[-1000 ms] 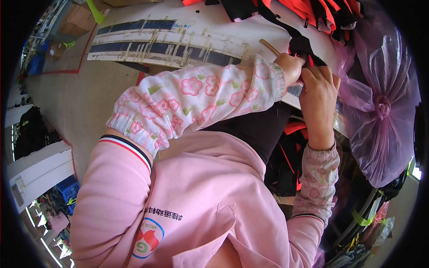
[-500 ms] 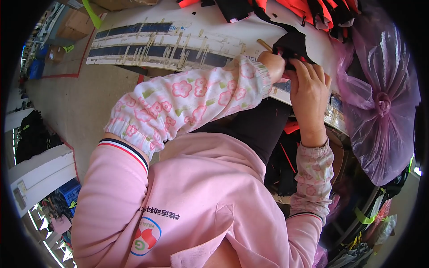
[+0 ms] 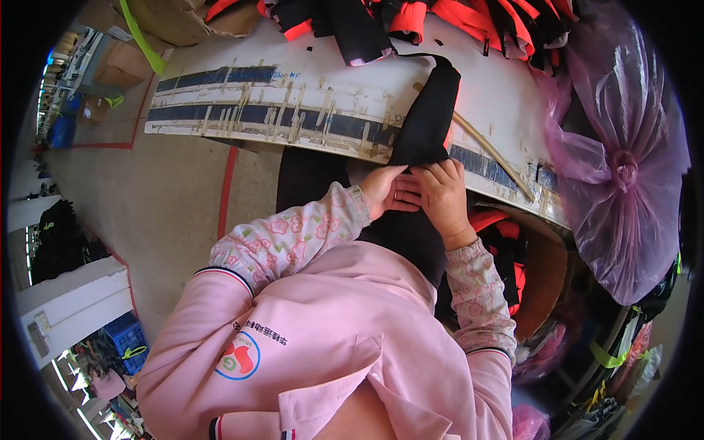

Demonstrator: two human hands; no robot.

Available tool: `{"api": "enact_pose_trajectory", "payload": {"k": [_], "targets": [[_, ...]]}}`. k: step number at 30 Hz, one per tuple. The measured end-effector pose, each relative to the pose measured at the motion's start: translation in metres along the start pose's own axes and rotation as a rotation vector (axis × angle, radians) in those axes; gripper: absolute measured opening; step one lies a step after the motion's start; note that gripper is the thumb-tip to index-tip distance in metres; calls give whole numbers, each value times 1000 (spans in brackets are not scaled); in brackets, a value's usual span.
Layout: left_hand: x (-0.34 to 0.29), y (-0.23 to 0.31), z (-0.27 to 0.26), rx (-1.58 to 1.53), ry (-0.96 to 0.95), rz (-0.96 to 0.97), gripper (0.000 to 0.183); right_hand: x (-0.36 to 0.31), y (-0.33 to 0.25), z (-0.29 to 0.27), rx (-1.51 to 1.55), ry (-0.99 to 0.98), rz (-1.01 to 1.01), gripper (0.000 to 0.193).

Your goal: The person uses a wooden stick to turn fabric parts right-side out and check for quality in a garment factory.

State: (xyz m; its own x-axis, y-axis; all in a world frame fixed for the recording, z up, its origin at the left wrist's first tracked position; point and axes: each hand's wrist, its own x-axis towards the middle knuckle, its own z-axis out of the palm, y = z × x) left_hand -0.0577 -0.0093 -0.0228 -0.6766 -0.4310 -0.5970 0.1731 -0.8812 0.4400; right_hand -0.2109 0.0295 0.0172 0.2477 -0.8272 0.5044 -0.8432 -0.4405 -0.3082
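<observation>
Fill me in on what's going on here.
A person's left hand and right hand meet at the near end of a black fabric strip by the edge of a white worktable, the right seemingly pinching it. The strip stretches back across the tabletop, over a wooden stick. Red-and-black fabric pieces lie along the far side.

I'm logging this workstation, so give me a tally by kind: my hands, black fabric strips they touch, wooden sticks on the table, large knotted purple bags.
Left hand and right hand: 2
Black fabric strip: 1
Wooden stick: 1
Large knotted purple bag: 1
Total: 5
</observation>
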Motion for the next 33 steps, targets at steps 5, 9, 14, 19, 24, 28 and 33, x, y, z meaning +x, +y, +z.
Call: {"api": "enact_pose_trajectory", "payload": {"k": [5,9,14,19,24,28,33], "targets": [[13,-13,-2,27,-6,32,39,-8,1,-3,15,-35,-14,18],[18,-24,4,64,118,104,36,-13,-3,-5,38,-51,-31,15],[16,-21,16,138,143,111,34,1,3,-40,200,111,59,13],[17,-16,19,205,194,181,29,54,16,-36,336,122,324,28],[19,-21,10,105,205,189,26,65,23,7,78,-231,111,51],[44,-46,16,9,188,286,26,39,28,3,5,-289,188,61],[35,-47,17,-49,101,154,28,24,31,4,6,-349,176,56]]}}
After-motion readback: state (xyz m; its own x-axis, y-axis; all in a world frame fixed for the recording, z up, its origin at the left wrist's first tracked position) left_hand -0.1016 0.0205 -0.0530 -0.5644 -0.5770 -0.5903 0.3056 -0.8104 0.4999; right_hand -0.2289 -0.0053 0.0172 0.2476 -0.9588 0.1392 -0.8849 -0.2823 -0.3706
